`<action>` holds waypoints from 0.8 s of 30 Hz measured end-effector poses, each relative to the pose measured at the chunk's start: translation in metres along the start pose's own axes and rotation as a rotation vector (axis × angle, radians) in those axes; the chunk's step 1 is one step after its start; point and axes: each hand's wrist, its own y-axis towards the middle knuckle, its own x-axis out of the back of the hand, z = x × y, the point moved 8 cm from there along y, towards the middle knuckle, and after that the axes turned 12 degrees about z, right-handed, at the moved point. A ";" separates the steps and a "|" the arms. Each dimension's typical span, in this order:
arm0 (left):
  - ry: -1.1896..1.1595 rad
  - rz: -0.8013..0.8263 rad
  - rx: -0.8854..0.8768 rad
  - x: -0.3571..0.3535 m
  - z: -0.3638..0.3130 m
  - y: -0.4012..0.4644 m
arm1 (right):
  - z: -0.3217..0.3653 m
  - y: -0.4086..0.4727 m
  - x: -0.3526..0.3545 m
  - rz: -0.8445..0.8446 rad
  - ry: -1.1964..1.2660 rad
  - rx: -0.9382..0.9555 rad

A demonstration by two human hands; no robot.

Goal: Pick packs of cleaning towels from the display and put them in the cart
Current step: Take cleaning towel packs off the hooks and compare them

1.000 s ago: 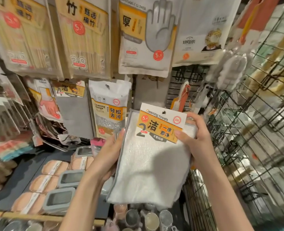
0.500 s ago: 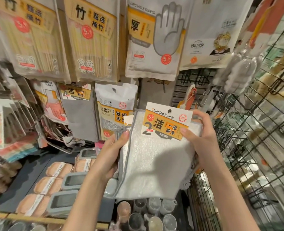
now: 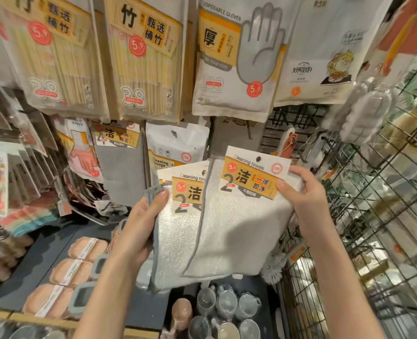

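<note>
Two packs of white cleaning towels with grey trim and orange labels are held up before the display. My right hand grips the front pack at its upper right corner. My left hand grips the rear pack by its left edge, thumb on the front. The front pack overlaps the right part of the rear one. The wire cart stands to the right, its inside mostly blurred.
Hanging packs fill the display: chopsticks, disposable gloves, a cleaning sponge pack, a grey cloth. Sponges and small cups lie on the dark shelf below. A bare hook sticks out behind the packs.
The single stack has been fanned apart: my left hand drew a second pack out to the left while my right hand kept the front pack. The view moved closer to the display.
</note>
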 end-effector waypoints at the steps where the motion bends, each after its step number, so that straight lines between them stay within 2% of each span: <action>1: 0.011 0.002 -0.009 0.002 -0.002 0.000 | 0.002 0.002 -0.004 0.011 0.018 0.022; 6: 0.021 -0.100 -0.057 0.036 -0.011 -0.011 | -0.002 0.022 0.000 -0.040 0.101 0.047; 11: 0.033 -0.222 -0.118 0.079 -0.019 -0.032 | -0.009 0.057 0.001 -0.059 0.045 -0.007; 17: 0.104 -0.215 -0.108 0.082 -0.024 -0.032 | -0.015 0.073 0.000 -0.077 -0.025 0.037; 24: 0.027 -0.185 -0.098 0.061 -0.014 -0.022 | -0.015 0.082 -0.007 -0.118 0.009 0.054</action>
